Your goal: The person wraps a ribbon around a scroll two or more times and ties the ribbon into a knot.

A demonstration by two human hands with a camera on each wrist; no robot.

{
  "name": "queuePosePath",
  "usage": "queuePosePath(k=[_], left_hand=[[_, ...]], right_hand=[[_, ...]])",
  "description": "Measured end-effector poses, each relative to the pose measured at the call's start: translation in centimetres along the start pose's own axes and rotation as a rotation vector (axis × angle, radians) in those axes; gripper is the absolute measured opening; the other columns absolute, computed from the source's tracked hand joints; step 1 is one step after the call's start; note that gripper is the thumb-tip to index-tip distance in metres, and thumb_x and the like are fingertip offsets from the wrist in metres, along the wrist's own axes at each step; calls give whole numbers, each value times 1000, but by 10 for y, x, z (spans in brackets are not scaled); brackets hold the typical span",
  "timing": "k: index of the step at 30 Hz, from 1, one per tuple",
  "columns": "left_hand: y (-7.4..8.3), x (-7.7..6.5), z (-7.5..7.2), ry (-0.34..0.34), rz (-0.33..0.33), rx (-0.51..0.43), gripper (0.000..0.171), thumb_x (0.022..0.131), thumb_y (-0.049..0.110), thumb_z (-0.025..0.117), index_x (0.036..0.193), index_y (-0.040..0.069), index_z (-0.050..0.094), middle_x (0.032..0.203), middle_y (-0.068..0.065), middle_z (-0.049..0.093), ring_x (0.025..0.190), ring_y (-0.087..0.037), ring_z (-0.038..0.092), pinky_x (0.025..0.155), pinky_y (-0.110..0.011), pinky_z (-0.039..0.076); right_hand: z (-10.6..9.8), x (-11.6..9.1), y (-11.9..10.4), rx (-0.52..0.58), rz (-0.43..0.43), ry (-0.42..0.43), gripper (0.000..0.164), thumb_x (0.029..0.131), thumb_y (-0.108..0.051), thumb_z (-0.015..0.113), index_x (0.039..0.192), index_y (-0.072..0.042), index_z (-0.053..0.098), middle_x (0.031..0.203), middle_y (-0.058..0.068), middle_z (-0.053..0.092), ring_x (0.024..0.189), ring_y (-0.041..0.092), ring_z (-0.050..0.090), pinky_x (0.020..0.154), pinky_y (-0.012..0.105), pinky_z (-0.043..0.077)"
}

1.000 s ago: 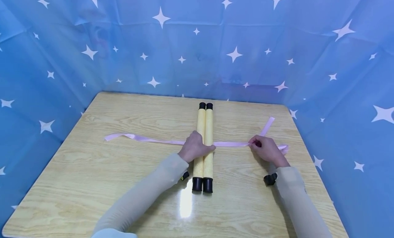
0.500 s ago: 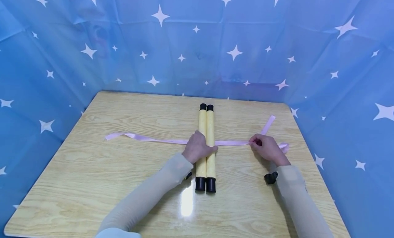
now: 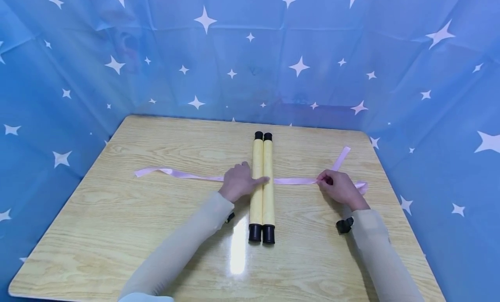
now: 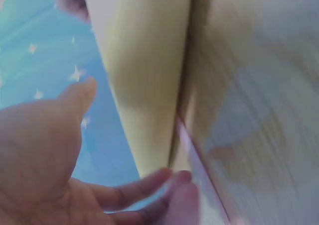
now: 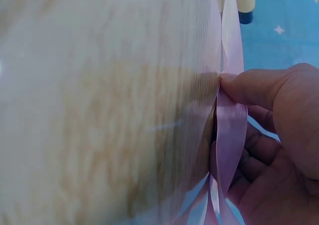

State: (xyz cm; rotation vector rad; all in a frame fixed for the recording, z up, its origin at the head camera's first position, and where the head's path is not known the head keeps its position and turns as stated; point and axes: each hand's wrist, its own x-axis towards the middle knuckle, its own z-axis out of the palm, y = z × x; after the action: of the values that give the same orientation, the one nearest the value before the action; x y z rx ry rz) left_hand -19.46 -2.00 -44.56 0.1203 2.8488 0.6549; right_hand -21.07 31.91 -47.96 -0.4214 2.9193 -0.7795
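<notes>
Pink ribbon (image 3: 175, 174), satiny, twisted near left end, lies crosswise on desk (image 3: 97, 232), passing beneath roll pair. Left hand (image 3: 239, 182) just left of pair, nearer to it than other hand; thumb stretched over rolls, fingers loosely spread, gripping nothing; cannot tell if thumb touches. Left roll (image 3: 256, 202) and right roll (image 3: 268, 206) side by side, pale yellow, black-capped, long axes near to far, roughly square to ribbon. Right hand (image 3: 339, 188) well right of rolls, pinching ribbon; one end angles toward far edge.

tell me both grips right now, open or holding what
Left grip: open, at the yellow rolls.
Right grip: closed, pinching the pink ribbon.
</notes>
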Motion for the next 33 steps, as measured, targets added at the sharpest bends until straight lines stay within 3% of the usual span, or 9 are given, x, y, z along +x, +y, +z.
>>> queuePosePath(k=[6, 10, 18, 21, 27, 33], left_hand=[[-44, 4, -30, 61, 99, -7, 57, 89, 45, 69, 121, -1, 61, 109, -14, 53, 97, -28, 49, 78, -39, 49], [-70, 4, -45, 35, 122, -29, 53, 87, 36, 73, 127, 2, 62, 119, -15, 52, 107, -29, 43, 85, -41, 48], [-123, 1, -56, -20, 254, 1, 50, 83, 28, 79, 125, 4, 66, 114, -14, 58, 107, -28, 47, 89, -42, 45], [-138, -1, -56, -23, 292, 1, 41, 83, 23, 79, 118, 4, 69, 109, -12, 60, 105, -28, 50, 88, -41, 46], [-157, -3, -54, -3, 340, 0, 6, 91, 13, 70, 96, 9, 72, 94, -2, 62, 90, -20, 55, 80, -37, 48], [-167, -6, -59, 20, 370, -77, 7, 95, 11, 65, 94, 10, 71, 92, -1, 66, 82, -16, 58, 76, -35, 50]], right_hand=[[-2, 1, -1, -10, 0, -5, 13, 98, -22, 61, 101, -11, 68, 84, 2, 62, 73, 20, 52, 67, 35, 44], [-3, 1, -2, -8, 0, -1, 13, 98, -22, 62, 100, -11, 68, 84, 2, 62, 73, 19, 52, 67, 34, 44], [-3, 2, -2, 0, -7, -8, 13, 98, -21, 63, 100, -10, 69, 83, 2, 62, 72, 19, 52, 67, 35, 44], [-4, 2, -2, -2, 1, -13, 14, 97, -21, 63, 99, -9, 69, 83, 3, 63, 72, 20, 52, 67, 35, 44], [-4, 1, -2, -11, 34, -27, 15, 97, -25, 63, 99, -12, 69, 83, 2, 63, 74, 21, 52, 68, 35, 44], [-10, 3, -2, 16, 41, -50, 16, 98, -28, 62, 98, -13, 69, 83, 2, 63, 73, 21, 52, 67, 35, 43]])
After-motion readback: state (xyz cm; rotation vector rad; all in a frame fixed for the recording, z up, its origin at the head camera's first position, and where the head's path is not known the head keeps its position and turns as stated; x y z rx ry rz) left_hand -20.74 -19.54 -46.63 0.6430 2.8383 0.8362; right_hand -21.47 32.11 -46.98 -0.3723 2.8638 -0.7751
